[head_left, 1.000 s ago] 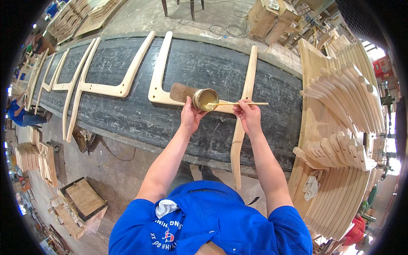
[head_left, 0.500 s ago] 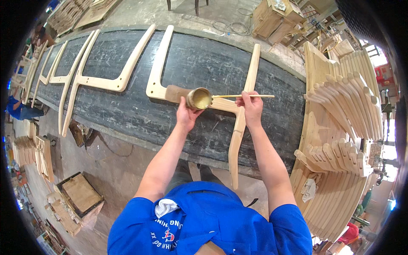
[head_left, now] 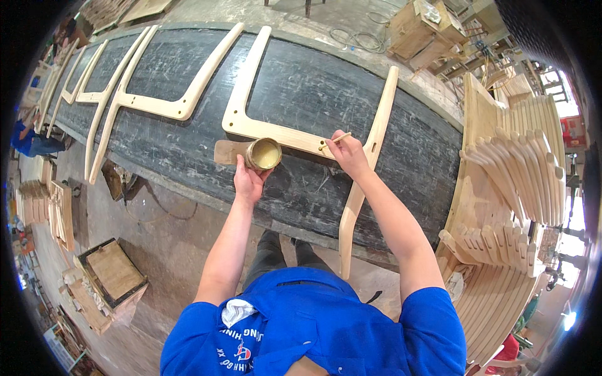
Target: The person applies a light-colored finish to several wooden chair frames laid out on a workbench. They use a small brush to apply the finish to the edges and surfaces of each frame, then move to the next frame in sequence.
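My left hand (head_left: 249, 182) is closed around a small round can (head_left: 263, 154) of pale yellowish glue-like paste, its mouth tilted up toward me. A flat brown wooden piece (head_left: 229, 152) sticks out to the left of the can; how the two are joined is hidden. In a pinch, my right hand (head_left: 351, 156) holds a thin wooden stick (head_left: 342, 138). The stick's lower end is at the dark holes near the right end of a pale wooden chair-side frame (head_left: 282, 134). This frame lies on the dark worktable (head_left: 301, 194), its right leg reaching past the near edge.
More wooden frames (head_left: 153, 106) lie along the table to the left. At the right, a wooden stand (head_left: 461, 150) bears stacked curved wooden parts (head_left: 514, 175). A box-like stool (head_left: 116, 272) stands on the floor at lower left. Another person in blue (head_left: 30, 138) is at far left.
The stick has left the can's rim and moved down to the frame's holes, with my right hand shifted left. My left hand has drawn the can left, off the frame's bar.
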Available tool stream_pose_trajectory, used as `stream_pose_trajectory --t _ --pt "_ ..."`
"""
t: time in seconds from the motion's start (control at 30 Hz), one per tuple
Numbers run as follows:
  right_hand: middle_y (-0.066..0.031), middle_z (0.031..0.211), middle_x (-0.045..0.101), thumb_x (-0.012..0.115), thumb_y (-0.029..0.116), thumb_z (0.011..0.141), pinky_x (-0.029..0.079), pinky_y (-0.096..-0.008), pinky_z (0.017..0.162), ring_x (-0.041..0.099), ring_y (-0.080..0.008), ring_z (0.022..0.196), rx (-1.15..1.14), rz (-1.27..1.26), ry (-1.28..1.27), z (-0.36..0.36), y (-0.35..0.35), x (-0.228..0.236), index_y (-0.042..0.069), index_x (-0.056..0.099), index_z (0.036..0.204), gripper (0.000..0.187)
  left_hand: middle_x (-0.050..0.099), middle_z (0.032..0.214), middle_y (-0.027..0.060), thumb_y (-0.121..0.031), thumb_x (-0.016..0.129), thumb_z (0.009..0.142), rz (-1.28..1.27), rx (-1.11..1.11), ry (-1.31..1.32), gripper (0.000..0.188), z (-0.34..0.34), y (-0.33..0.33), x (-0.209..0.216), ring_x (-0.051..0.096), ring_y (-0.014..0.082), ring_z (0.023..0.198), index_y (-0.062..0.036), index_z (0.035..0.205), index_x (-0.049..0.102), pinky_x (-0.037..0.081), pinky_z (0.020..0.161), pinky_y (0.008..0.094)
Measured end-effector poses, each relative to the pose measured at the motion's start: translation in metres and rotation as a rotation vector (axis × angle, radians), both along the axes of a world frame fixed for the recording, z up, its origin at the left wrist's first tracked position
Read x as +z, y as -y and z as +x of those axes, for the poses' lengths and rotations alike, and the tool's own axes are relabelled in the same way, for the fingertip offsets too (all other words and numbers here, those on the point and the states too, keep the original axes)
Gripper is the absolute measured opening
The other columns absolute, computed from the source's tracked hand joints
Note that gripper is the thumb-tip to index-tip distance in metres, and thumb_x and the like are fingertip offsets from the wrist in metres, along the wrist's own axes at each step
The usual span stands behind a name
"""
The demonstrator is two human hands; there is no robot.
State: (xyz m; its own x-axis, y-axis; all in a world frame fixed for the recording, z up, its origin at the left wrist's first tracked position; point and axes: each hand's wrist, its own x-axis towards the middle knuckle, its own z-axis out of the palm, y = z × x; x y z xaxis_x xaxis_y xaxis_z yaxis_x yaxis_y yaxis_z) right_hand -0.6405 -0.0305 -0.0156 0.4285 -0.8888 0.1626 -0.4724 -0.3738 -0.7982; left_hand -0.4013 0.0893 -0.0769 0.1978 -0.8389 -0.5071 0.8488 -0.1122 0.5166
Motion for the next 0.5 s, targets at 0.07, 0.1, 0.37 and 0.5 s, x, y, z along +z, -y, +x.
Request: stream_pose_trajectory --t 0.07,0.1,0.37,0.5 --pt "-0.0086 0.059 0.045 0.063 0.014 0.085 0.039 -0.0297 0.052 0.044 -0.0168 0.053 -0.015 -0.027 -0.034 0.000 0.003 0.003 0.001 0.049 0.075 0.021 0.050 0.127 0.0099 -0.049 0.023 0.098 -0.010 0.014 0.001 0.055 0.003 -0.003 -0.001 0.050 0.0253 0.116 -0.0086 0.131 0.040 0.042 0.095 0.0445" --pt "-0.0080 0.059 0.045 0.063 0.014 0.085 0.039 -0.0294 0.052 0.044 -0.0160 0.054 -0.024 -0.007 -0.007 -0.002 0.006 0.005 0.001 0.049 0.076 0.021 0.050 0.127 0.0098 -0.049 0.024 0.098 -0.018 0.017 -0.002 0.055 0.003 -0.003 -0.002 0.051 0.0254 0.115 -0.0087 0.131 0.040 0.042 0.095 0.0445" --pt "-0.0080 0.059 0.049 0.063 0.014 0.085 0.041 -0.0283 0.054 0.048 -0.0143 0.055 -0.053 0.060 0.035 -0.005 0.017 0.014 0.001 0.052 0.079 0.018 0.047 0.132 0.0103 -0.048 0.023 0.098 -0.058 0.005 -0.018 0.055 0.005 -0.006 -0.007 0.049 0.0278 0.118 -0.0088 0.134 0.036 0.041 0.097 0.0468" --pt "-0.0107 0.062 0.054 0.064 0.014 0.084 0.044 -0.0312 0.056 0.054 -0.0193 0.058 -0.036 0.021 -0.019 -0.004 0.018 0.001 0.002 0.053 0.080 0.017 0.046 0.132 0.0109 -0.048 0.023 0.098 -0.034 -0.001 -0.005 0.055 -0.004 -0.004 -0.003 0.048 0.0285 0.119 -0.0079 0.134 0.036 0.041 0.098 0.0470"
